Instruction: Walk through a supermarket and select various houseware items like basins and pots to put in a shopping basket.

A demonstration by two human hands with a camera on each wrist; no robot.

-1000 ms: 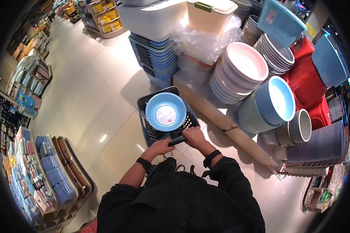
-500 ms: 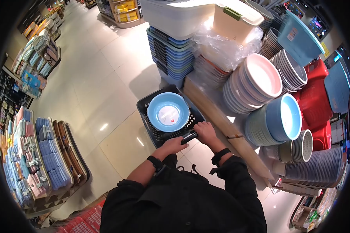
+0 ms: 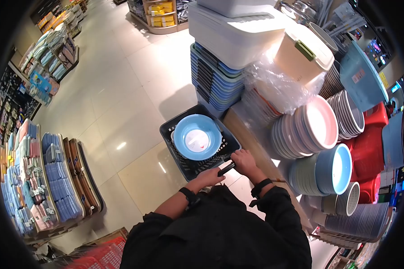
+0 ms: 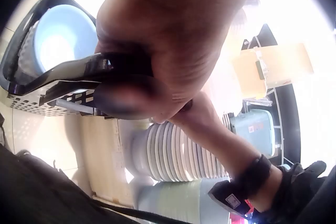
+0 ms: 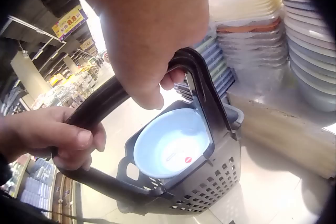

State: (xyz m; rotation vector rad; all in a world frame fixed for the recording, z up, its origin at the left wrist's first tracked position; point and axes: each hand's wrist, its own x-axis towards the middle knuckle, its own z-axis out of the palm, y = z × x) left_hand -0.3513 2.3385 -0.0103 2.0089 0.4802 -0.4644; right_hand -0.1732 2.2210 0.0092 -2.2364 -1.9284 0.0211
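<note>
A dark shopping basket [image 3: 177, 166] with a perforated wall stands in front of the person, and a round light-blue basin [image 3: 197, 134] with a white label sits inside it. Both hands grip its black handle [image 5: 100, 103]. The left hand [image 3: 209, 177] curls round the handle's left part; in the right wrist view its thumb and fingers wrap the bar. Farther along, the right hand [image 3: 245, 162] holds the right part near the bend, its fingertips showing beneath the bar in the right wrist view. Each wrist wears a black band.
Right of the basket runs a low wooden platform edge [image 3: 251, 143]. On it stand stacked pink basins [image 3: 321, 123], blue basins [image 3: 334, 170] and lidded storage boxes [image 3: 238, 36]. A textile rack [image 3: 63, 179] stands at left, red baskets [image 3: 103, 255] at lower left. Tiled floor [image 3: 130, 103] stretches ahead.
The head view has swung left, so the basin stacks and boxes sit farther right and lower. Red baskets have come into view at lower left. Both hands keep hold of the basket handle.
</note>
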